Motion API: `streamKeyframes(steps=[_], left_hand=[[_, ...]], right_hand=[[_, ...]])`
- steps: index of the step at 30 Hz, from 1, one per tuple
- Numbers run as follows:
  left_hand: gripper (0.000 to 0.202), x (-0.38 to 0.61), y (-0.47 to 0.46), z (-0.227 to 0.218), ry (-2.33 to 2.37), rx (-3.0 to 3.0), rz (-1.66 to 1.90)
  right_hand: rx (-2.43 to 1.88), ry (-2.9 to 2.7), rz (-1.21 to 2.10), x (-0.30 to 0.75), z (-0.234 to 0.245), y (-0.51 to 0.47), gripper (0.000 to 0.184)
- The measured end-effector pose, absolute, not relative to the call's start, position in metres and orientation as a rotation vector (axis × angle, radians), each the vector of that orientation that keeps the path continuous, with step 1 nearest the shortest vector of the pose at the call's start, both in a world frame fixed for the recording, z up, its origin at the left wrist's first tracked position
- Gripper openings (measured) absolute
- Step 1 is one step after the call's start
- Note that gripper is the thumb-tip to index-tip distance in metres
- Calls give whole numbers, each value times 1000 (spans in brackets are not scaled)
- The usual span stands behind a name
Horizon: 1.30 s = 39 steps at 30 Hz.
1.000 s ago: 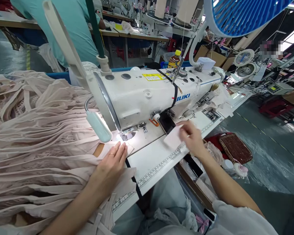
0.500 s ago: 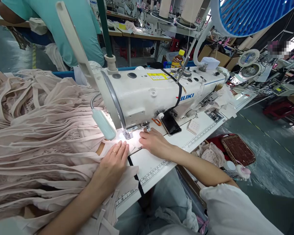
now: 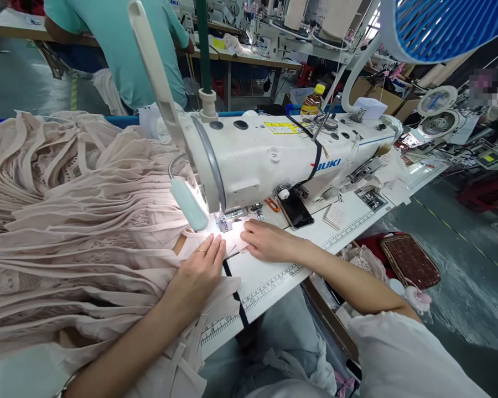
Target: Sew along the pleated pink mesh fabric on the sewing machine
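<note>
My left hand [image 3: 199, 271] lies flat, fingers stretched out, on pale pink fabric [image 3: 87, 221] just in front of the presser foot [image 3: 223, 222] of a white sewing machine [image 3: 282, 155]. A ring shows on one finger. My right hand [image 3: 268, 240] rests palm down beside the needle, fingers pressed together on a small pale piece at the lit spot; what is under the fingertips is hidden. The two hands nearly touch.
A phone [image 3: 296, 211] and a small stack of labels [image 3: 336, 216] lie on the white table [image 3: 282, 271] with its printed ruler. A lamp head [image 3: 188, 203] hangs over the needle. Pink fabric piles up on the left. A person in a teal shirt [image 3: 124, 44] works behind. A woven mat [image 3: 410, 260] lies on the floor.
My right hand left the label stack near the phone and came left to the needle area, settling beside my left hand. The left hand stayed on the fabric. The view shifted slightly.
</note>
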State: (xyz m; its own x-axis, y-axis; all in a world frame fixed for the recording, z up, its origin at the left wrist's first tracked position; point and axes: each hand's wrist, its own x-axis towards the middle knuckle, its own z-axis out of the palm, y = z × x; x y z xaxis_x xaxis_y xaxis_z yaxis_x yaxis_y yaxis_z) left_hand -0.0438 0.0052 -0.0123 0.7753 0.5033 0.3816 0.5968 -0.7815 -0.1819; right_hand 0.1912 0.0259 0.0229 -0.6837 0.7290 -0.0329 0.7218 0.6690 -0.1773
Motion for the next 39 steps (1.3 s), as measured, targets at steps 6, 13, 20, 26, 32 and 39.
streamKeyframes(steps=[6, 13, 20, 26, 32, 39], left_hand=[[49, -41, 4, -9, -850, -2650, -419], [47, -42, 7, -24, -988, -2731, -514], [45, -41, 12, -20, -1428, -2819, -927], [46, -33, -4, -19, -1007, -2921, -485], [50, -31, -7, -14, -1060, -2847, -323], [48, -30, -6, -15, -1048, -2796, -291]], right_hand=[[-1442, -2829, 20, 170, 19, 25, 22], [-1572, -2379, 449, 157, 5, 42, 8], [-1534, -2066, 668, 165, -8, 40, 12], [-1548, -2051, 658, 163, -2, 40, 15], [-1563, -2063, 634, 161, -3, 40, 14], [-1552, -2037, 648, 162, -3, 37, 14]])
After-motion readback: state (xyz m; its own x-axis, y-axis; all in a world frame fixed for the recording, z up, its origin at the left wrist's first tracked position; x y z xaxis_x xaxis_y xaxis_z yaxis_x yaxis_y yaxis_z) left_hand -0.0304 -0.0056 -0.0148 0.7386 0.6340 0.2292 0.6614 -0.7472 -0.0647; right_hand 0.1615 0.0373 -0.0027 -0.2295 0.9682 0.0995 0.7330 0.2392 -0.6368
